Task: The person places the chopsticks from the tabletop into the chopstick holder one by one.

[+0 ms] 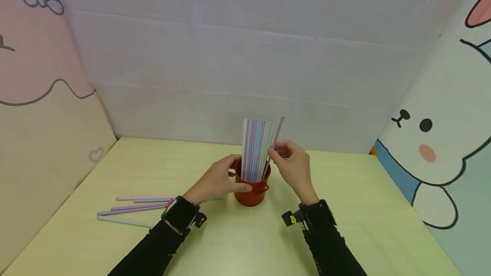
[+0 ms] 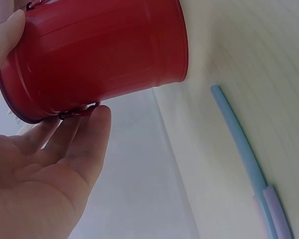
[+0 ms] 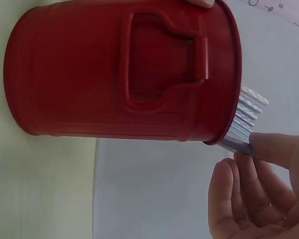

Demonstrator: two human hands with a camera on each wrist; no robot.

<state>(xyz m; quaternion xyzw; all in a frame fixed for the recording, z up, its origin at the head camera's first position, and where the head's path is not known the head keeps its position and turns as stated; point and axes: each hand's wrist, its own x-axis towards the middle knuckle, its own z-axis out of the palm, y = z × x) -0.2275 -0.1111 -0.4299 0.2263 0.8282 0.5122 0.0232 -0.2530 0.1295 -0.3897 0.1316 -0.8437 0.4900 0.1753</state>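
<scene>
A small red metal bucket (image 1: 248, 198) with side handles stands on the table, holding an upright bunch of pastel straws (image 1: 254, 139). My left hand (image 1: 219, 179) grips the bucket near its rim, thumb across the front and fingers around the far left side by a handle (image 2: 78, 112). On the right, my right hand (image 1: 294, 165) pinches a purple straw (image 1: 281, 123) between thumb and fingers. That straw leans outward to the right, and its lower end is inside the rim. In the right wrist view, the thumb lies on the straw just outside the bucket's mouth (image 3: 231, 64).
Several loose straws, pink, blue, purple (image 1: 134, 209) and pale green (image 1: 124, 221), lie on the table (image 1: 376, 225) to the left, partly behind my left wrist. A white wall (image 1: 215, 63) rises behind the table, with cartoon-printed panels (image 1: 422, 173) at both sides.
</scene>
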